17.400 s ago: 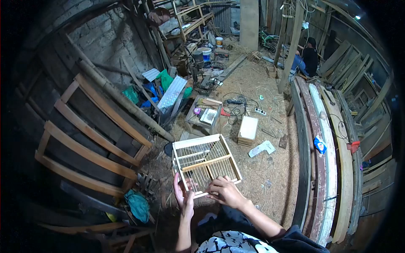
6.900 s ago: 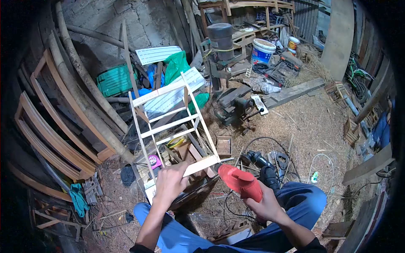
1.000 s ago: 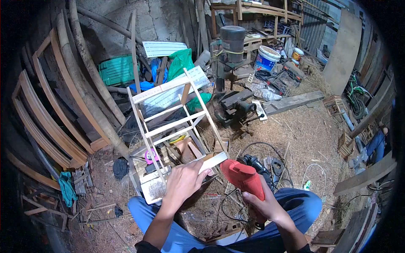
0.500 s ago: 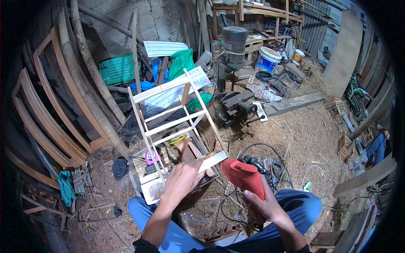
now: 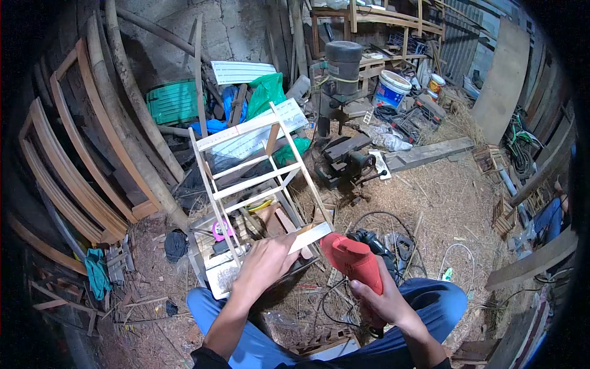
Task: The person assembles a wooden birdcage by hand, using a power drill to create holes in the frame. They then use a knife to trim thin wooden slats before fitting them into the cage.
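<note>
A slim, pale wooden frame (image 5: 230,189) with several crossbars leans over a wooden box (image 5: 200,255) in front of me. My left hand (image 5: 265,265) is closed over its near end rail (image 5: 312,236), fingers wrapped round the wood. In my right hand (image 5: 391,302) is a red pistol-grip power tool (image 5: 355,265), held by its handle. The tool's front lies right at the right end of that rail. Inside the box are a pink tape measure (image 5: 222,230) and loose wood pieces, partly hidden by the frame.
Dark power tools (image 5: 375,246) and cords lie on the sawdust-covered floor at right. A bench vise (image 5: 347,160) stands ahead, a paint bucket (image 5: 391,91) behind it. Curved wooden frames (image 5: 92,135) lean at left. At the far right edge, part of another person (image 5: 547,218) shows.
The red tool and my right hand have shifted slightly to the left. My left hand keeps its hold on the rail, and the frame stays in place.
</note>
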The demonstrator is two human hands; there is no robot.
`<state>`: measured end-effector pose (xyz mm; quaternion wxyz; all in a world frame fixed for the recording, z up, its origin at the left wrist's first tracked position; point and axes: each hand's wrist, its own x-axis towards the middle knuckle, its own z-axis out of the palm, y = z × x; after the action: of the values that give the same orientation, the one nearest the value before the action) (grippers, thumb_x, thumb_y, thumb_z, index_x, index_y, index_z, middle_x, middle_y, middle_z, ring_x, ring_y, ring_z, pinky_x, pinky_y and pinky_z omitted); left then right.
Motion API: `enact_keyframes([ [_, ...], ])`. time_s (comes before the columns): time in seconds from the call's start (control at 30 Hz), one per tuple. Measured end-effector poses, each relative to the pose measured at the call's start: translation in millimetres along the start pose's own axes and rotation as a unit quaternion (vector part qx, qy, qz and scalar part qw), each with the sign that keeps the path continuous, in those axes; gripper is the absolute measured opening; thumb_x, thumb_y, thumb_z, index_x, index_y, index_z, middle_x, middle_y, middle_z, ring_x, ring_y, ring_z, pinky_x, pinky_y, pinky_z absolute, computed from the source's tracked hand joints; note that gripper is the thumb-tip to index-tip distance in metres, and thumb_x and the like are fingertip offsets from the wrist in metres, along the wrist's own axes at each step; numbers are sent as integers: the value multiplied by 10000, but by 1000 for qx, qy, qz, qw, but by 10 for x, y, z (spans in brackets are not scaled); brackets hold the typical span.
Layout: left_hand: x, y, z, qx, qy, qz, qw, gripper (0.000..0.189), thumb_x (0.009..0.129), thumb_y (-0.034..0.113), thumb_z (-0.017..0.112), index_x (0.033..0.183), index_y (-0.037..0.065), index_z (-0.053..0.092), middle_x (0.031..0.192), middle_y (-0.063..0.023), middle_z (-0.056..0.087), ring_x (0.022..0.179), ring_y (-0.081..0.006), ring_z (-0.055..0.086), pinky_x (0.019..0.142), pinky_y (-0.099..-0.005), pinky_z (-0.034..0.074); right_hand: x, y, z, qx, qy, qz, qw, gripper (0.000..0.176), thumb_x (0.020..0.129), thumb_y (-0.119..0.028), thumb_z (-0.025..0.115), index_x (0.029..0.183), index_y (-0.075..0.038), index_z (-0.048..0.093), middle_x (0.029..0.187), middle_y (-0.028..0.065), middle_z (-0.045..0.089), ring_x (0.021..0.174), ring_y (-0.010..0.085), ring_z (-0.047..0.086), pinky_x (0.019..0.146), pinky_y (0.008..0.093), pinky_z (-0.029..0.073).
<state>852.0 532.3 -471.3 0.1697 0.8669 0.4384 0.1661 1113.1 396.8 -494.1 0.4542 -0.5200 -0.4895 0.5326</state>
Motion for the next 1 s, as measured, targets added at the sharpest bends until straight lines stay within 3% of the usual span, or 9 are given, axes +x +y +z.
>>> enact_keyframes([
  [0.4, 17, -47, 24, 13, 13, 29, 999, 204, 959, 181, 685, 1030, -9, 663, 884, -273, 726, 854, -473, 718, 753, -575, 566, 22, -54, 19, -24, 5, -21, 999, 728, 1014, -292, 766, 1560, -35, 359, 1353, 134, 558, 1226, 200, 560, 1064, 351, 459],
  [0.5, 21, -65, 29, 12, 10, 28, 999, 206, 961, 184, 680, 1025, -10, 664, 882, -277, 726, 856, -470, 720, 752, -572, 566, 6, -95, 19, -22, 2, -3, 1000, 721, 1015, -283, 764, 1561, -39, 360, 1335, 124, 562, 1184, 188, 572, 1008, 341, 488],
  [0.57, 27, -74, 31, 6, -19, 0, 1000, 207, 938, 158, 693, 1082, 11, 668, 959, -257, 715, 940, -473, 699, 818, -559, 548, -9, -152, 22, 17, -6, 62, 998, 718, 1017, -280, 761, 1562, -44, 358, 1323, 118, 564, 1142, 176, 581, 959, 335, 508],
  [0.87, 25, -60, 17, 10, -23, -8, 1000, 212, 934, 154, 701, 1082, 6, 665, 967, -256, 709, 954, -475, 694, 826, -557, 548, 30, 7, 27, -36, 5, -19, 999, 716, 1024, -326, 745, 1567, -57, 364, 1270, 83, 560, 1075, 147, 566, 924, 328, 511],
  [0.9, 27, -60, 17, 10, -23, -8, 1000, 212, 934, 154, 701, 1082, 6, 665, 967, -256, 709, 954, -475, 694, 826, -557, 548, 28, 3, 27, -37, 6, -19, 999, 716, 1024, -326, 745, 1567, -57, 364, 1270, 83, 560, 1075, 147, 566, 924, 328, 511],
  [0.97, 31, -56, 17, 10, -26, -11, 1000, 215, 935, 156, 705, 1088, 9, 670, 966, -264, 712, 950, -472, 698, 826, -560, 549, 22, -8, 30, 11, 0, 12, 1000, 759, 1012, -301, 770, 1575, -25, 342, 1422, 168, 551, 1311, 235, 548, 1128, 380, 433],
  [1.0, 33, -46, 12, 11, -26, -11, 1000, 215, 935, 156, 705, 1088, 9, 670, 966, -264, 712, 950, -472, 698, 826, -560, 549, 41, 27, 40, 12, 0, 12, 1000, 759, 1012, -301, 770, 1575, -25, 342, 1422, 168, 551, 1311, 235, 548, 1128, 380, 433],
])
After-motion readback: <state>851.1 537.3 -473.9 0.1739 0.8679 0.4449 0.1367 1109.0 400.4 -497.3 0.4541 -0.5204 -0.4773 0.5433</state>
